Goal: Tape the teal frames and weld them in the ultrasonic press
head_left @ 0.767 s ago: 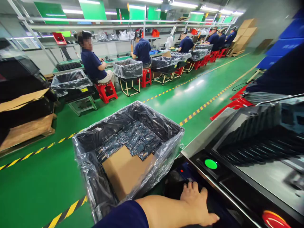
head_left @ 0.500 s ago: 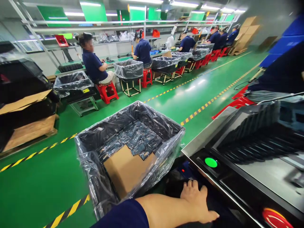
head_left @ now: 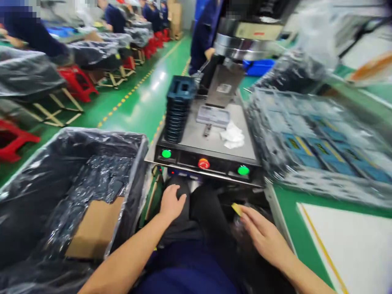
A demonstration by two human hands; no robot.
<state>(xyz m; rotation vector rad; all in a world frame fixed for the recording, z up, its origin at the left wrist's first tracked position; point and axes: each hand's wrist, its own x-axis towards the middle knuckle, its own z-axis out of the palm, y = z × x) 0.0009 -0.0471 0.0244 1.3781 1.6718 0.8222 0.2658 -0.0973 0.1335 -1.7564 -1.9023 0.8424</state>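
The left hand (head_left: 170, 203) is laid open and flat on a dark-trousered knee (head_left: 180, 220), below the machine's front panel (head_left: 203, 163). The right hand (head_left: 263, 239) is held open, its fingertips at a small yellow piece (head_left: 237, 208). A lined box (head_left: 92, 196) stands left.

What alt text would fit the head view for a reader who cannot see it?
Seated at a press machine with two green buttons and a red one, a person rests the left hand on a knee, while the right hand reaches toward a small yellow piece. A plastic-lined bin stands on the left.
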